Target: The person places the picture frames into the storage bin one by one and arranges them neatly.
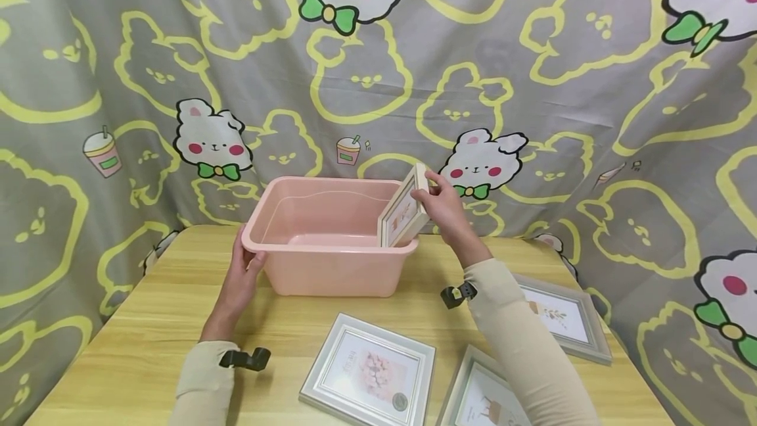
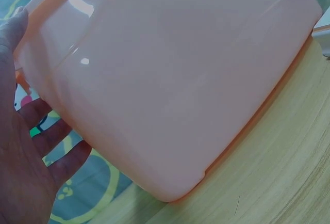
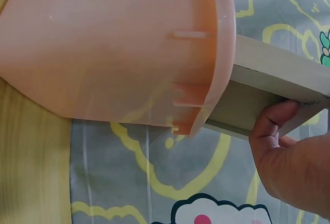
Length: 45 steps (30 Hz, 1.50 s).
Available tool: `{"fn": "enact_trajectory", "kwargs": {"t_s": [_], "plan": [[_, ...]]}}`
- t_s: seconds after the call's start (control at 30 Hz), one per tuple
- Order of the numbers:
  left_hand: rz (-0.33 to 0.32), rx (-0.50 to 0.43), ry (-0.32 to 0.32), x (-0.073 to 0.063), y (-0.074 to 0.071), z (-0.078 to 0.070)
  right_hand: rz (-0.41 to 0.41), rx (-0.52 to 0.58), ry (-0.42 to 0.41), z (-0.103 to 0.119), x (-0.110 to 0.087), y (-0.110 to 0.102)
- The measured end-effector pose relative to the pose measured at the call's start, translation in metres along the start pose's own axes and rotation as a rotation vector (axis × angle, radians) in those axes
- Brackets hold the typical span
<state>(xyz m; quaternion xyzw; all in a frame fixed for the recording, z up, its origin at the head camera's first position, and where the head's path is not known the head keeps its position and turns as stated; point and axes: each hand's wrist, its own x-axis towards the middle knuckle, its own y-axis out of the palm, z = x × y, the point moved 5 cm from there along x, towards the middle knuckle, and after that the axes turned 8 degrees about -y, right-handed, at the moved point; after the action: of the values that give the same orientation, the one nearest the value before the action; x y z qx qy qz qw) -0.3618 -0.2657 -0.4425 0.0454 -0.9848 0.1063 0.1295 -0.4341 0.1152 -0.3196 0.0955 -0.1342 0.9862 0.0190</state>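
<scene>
Right hand (image 1: 443,208) pinches the cream picture frame (image 1: 402,213) by its upper right side, tilted partway into the pink tub (image 1: 331,273) just right of centre; left hand (image 1: 239,279) grips the tub's left corner. Looks stiff and lightish, front maybe breakable, so I'd stick to those chunky edges.
</scene>
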Motion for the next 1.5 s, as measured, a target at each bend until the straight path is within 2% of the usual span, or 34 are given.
{"fn": "enact_trajectory", "kwargs": {"t_s": [0.2,0.4,0.7,1.03,1.23,1.5], "plan": [[-0.001,0.001,-0.013,-0.001,0.0,-0.001,0.021,-0.03,-0.009,-0.003,0.001,0.004],[0.008,0.01,-0.019,-0.002,0.0,0.0,0.063,-0.135,-0.012,-0.006,0.0,0.008],[0.0,0.002,-0.014,-0.001,0.001,0.0,0.071,-0.263,-0.029,-0.005,-0.001,0.011],[0.0,0.005,-0.021,-0.002,0.001,0.0,0.045,-0.448,-0.091,-0.003,0.0,0.016],[-0.009,0.014,-0.028,-0.001,0.001,-0.002,0.017,-0.483,-0.111,-0.005,-0.001,0.019],[-0.007,0.024,-0.042,-0.003,0.0,-0.001,-0.012,-0.584,-0.156,-0.004,-0.003,0.024]]}}
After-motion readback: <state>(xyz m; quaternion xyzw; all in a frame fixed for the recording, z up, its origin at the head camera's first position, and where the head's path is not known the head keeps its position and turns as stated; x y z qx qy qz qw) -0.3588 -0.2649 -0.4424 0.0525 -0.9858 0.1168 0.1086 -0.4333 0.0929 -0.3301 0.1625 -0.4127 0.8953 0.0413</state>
